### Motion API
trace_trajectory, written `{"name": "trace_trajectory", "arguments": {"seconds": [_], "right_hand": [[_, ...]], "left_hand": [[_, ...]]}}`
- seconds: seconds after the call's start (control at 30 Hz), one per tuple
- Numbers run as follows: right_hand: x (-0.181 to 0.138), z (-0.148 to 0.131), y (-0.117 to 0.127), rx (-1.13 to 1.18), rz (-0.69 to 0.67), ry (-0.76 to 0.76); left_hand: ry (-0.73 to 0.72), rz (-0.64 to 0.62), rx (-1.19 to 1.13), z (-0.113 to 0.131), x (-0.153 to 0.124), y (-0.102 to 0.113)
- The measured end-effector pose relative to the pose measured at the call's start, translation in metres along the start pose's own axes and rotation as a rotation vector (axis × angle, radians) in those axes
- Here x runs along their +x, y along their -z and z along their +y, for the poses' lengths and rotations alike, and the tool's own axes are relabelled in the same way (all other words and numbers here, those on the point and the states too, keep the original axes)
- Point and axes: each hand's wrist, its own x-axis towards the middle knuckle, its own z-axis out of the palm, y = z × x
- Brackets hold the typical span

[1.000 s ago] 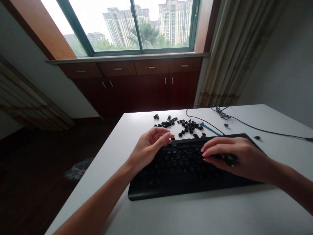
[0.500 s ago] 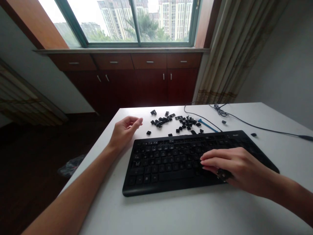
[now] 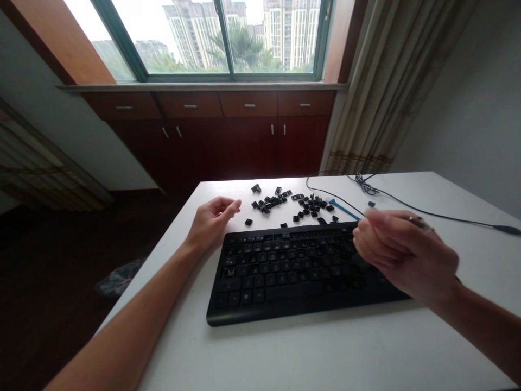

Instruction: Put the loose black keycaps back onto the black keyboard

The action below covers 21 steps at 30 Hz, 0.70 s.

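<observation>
A black keyboard (image 3: 285,304) lies on the white table, with bare key sockets among its remaining keys. My left hand (image 3: 214,220) rests on the table by the keyboard's upper left corner, its fingers loosely curled, thumb apart, nothing seen in it. Above the keyboard's right part, my right hand (image 3: 407,252) is raised and closed with the fingers folded in. A small dark and shiny piece shows at its far side, too unclear to name. Loose black keycaps (image 3: 271,202) lie scattered behind the keyboard, with a second cluster of keycaps (image 3: 313,206) to the right.
A thin blue tool (image 3: 344,209) lies behind the keyboard, close to the black cable (image 3: 407,205) crossing the table's right side. One lone keycap (image 3: 372,204) sits near the cable. Beyond the white table (image 3: 309,353) stand dark red cabinets (image 3: 252,141) under a window.
My right hand has lifted off the keys, moving up and to the right, and turned with its fingers folded. My left hand stays in nearly the same place.
</observation>
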Motion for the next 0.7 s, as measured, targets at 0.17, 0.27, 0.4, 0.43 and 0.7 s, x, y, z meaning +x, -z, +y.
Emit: {"name": "trace_trajectory", "arguments": {"seconds": [0.17,0.27,0.4,0.43,0.7], "right_hand": [[0.006,0.026,-0.023,0.035,-0.083,-0.033],[0.0,0.041,-0.023,-0.032,-0.1,-0.127],[0.003,0.034,-0.016,0.057,-0.067,-0.104],[0.006,0.03,-0.013,0.063,-0.061,-0.096],[0.05,0.033,0.022,-0.579,0.047,-0.091]], "left_hand": [[-0.011,-0.01,0.007,0.003,-0.002,0.0],[-0.008,-0.023,0.018,0.005,-0.002,0.0],[-0.009,-0.05,0.038,0.006,-0.002,0.0],[-0.01,-0.052,0.056,0.006,-0.003,0.0],[-0.136,-0.182,0.202,0.013,0.001,-0.001]]}}
